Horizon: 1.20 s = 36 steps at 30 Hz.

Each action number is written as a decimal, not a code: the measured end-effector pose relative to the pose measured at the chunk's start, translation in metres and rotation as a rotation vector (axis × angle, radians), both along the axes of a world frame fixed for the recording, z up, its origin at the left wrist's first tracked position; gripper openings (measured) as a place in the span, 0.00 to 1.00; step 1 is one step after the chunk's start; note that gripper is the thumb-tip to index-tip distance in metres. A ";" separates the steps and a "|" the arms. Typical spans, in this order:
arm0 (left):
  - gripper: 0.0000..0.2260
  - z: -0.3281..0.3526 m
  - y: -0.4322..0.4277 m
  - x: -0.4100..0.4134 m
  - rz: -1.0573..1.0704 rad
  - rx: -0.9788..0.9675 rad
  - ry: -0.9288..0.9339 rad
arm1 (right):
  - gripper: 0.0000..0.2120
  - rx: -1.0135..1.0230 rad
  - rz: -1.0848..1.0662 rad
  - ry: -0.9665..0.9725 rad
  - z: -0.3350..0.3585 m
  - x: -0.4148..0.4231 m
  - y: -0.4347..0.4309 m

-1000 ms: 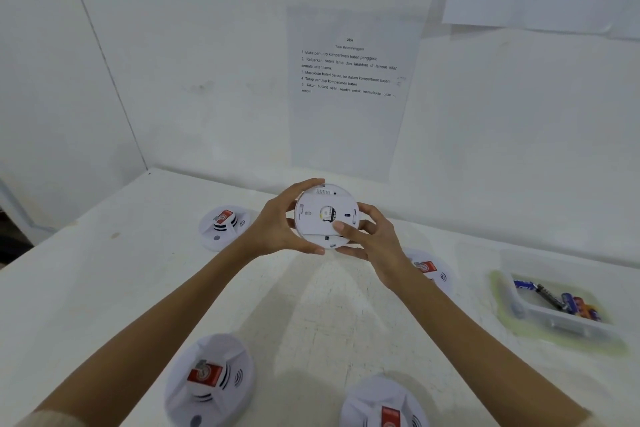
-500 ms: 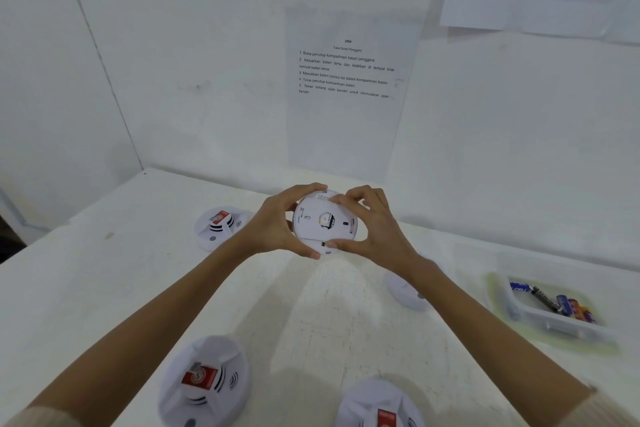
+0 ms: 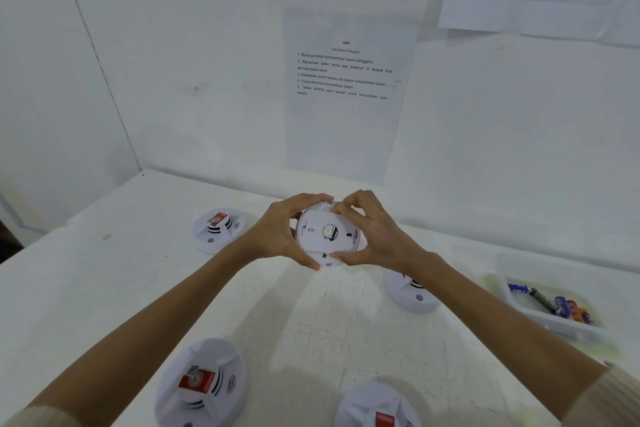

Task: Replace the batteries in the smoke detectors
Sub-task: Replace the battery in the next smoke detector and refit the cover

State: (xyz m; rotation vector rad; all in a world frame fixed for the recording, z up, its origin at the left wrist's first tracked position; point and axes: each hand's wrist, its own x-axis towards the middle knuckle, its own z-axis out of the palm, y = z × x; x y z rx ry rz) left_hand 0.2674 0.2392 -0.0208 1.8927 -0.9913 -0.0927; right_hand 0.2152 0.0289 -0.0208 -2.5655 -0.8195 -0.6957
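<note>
From my head view, I hold one smoke detector [image 3: 327, 236] above the white surface [image 3: 104, 288], back plate facing me. My left hand [image 3: 277, 236] is clamped on its left rim; my right hand [image 3: 374, 236] pinches top and bottom edges. It looks light, rigid, smooth plastic, best taken by the rim. Batteries sit in the tray [image 3: 540, 319] at far right.

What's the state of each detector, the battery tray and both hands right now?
Held white round smoke detector: lifted off the table, back side to camera, gripped by both hands.
Left hand: shut on its left rim.
Right hand: shut on its right rim, fingertips at top edge.
Four white detectors on table: untouched, face up.
Clear plastic tray: holds loose batteries.
</note>
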 end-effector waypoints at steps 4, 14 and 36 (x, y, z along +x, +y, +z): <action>0.43 -0.002 0.000 -0.001 0.007 -0.008 0.004 | 0.32 -0.035 0.022 -0.027 0.004 -0.001 0.000; 0.44 0.002 0.012 0.010 0.037 -0.038 0.058 | 0.30 0.145 -0.097 -0.092 0.011 0.000 0.000; 0.40 0.001 0.061 0.005 0.217 -0.036 0.064 | 0.32 -0.015 -0.403 0.561 -0.061 -0.011 0.030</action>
